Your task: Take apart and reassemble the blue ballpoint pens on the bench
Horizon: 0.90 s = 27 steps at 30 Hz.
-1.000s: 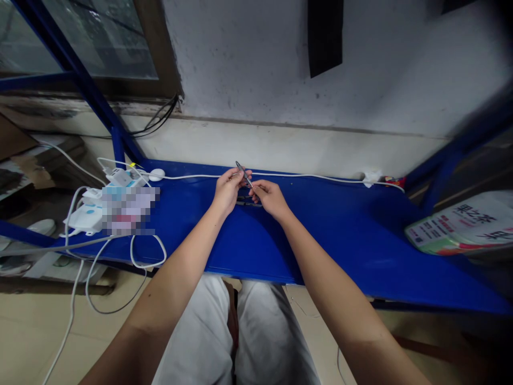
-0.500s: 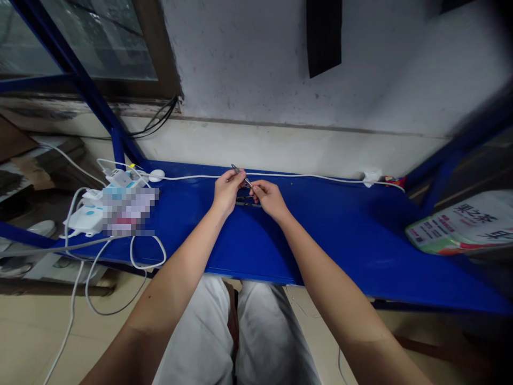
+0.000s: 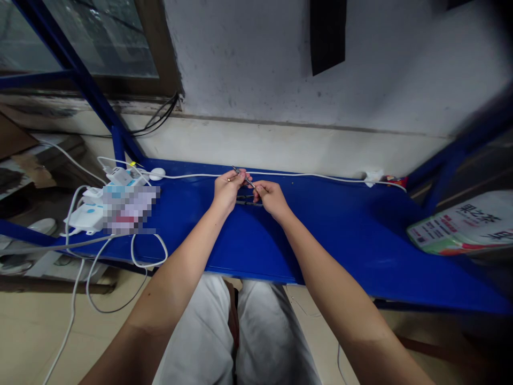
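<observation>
Above the blue shelf top, my left hand (image 3: 229,187) is closed, its fingers pinching a slim silvery pen-like rod (image 3: 249,182). The upper tip of the rod sticks out past those fingers, toward the wall. My right hand (image 3: 271,197) is also closed, with thumb and forefinger on the rod's lower right end. The rod slants down from left to right between both hands. Under and between the hands, thin dark pen-like pieces (image 3: 244,202) lie on the shelf, partly covered by the fingers. Whether the rod is one piece or several is too small to tell.
White power strips (image 3: 86,214) with tangled cables occupy the left end of the blue shelf (image 3: 248,246). A white cable (image 3: 308,175) runs along the back edge to a crumpled white tissue (image 3: 372,177) and a red wrapper (image 3: 396,181). A large printed package (image 3: 457,224) lies at right.
My right hand has shifted slightly to the right, and more of the rod shows between the hands. My left hand keeps its grip in nearly the same place.
</observation>
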Each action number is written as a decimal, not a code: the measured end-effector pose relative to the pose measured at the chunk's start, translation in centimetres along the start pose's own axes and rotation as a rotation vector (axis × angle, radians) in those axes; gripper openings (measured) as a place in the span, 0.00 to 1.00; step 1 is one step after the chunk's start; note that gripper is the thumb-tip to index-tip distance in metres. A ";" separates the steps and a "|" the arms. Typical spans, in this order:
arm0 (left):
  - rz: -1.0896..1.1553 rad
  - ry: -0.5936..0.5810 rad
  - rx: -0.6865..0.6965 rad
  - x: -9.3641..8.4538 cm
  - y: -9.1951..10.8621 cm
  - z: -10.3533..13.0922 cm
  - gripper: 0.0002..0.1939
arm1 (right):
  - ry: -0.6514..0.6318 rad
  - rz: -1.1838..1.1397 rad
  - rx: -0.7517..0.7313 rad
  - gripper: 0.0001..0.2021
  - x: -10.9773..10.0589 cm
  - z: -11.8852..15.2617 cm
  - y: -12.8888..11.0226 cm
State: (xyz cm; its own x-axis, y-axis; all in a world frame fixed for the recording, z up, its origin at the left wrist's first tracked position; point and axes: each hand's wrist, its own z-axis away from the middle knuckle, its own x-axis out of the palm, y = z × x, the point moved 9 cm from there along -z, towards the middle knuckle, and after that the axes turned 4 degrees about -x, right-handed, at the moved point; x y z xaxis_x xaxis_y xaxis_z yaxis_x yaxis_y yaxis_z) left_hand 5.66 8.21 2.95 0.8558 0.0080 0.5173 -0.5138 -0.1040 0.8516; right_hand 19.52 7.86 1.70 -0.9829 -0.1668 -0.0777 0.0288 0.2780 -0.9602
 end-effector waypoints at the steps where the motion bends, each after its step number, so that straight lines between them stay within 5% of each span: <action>1: -0.003 0.004 -0.003 -0.1 0.0 0.0 0.03 | 0.003 -0.021 0.015 0.12 0.0 0.1 0.1; 7: 0.059 0.015 -0.052 -1.0 -0.5 -0.8 0.09 | -0.007 -0.270 0.064 0.19 -0.5 0.4 -0.8; 12: 0.045 -0.012 -0.111 -1.0 -1.3 -1.0 0.11 | -0.019 -0.213 -0.049 0.28 -2.2 0.3 -2.8; 20: 0.011 -0.031 -0.119 -0.7 -1.3 -0.7 0.09 | -0.037 -0.023 -0.175 0.25 -2.0 0.6 -3.7; 24: 0.050 -0.050 -0.157 -0.9 -1.6 -1.1 0.10 | -0.013 -0.119 -0.173 0.22 -2.1 0.4 -3.5; 27: 0.102 -0.048 -0.205 -0.9 -1.7 -1.2 0.20 | 0.038 -0.307 -0.092 0.20 -2.4 0.3 -2.6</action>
State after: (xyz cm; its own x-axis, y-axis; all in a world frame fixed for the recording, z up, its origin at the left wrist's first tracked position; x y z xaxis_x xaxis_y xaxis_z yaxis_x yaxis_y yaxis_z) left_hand 5.67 9.58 1.11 0.7983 -0.0403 0.6009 -0.5949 0.1024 0.7972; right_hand 21.87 7.29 4.32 -0.9493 -0.2210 0.2235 -0.2849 0.3047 -0.9088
